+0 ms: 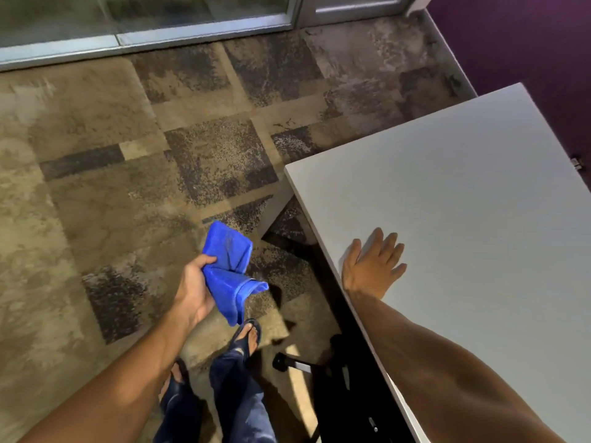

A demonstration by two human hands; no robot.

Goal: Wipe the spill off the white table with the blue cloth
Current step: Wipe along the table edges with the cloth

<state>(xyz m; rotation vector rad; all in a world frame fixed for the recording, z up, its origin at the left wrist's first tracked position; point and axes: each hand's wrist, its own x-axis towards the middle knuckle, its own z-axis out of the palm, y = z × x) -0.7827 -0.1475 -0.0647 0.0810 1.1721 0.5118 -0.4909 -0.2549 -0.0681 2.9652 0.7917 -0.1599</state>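
The white table (463, 187) fills the right side of the view, its near-left corner pointing toward the carpet. My right hand (372, 265) rests flat on the table near its left edge, fingers spread and straight. My left hand (195, 287) is off the table, over the carpet, and grips the crumpled blue cloth (232, 270), which hangs out of my fist to the right. I can make out no spill on the tabletop.
Patterned brown and grey carpet (128, 155) covers the floor. A glass partition with a metal frame (160, 33) runs along the far side, and a purple wall (527, 43) stands behind the table. A chair base with a castor (287, 362) sits under the table's edge, beside my sandalled feet (249, 334).
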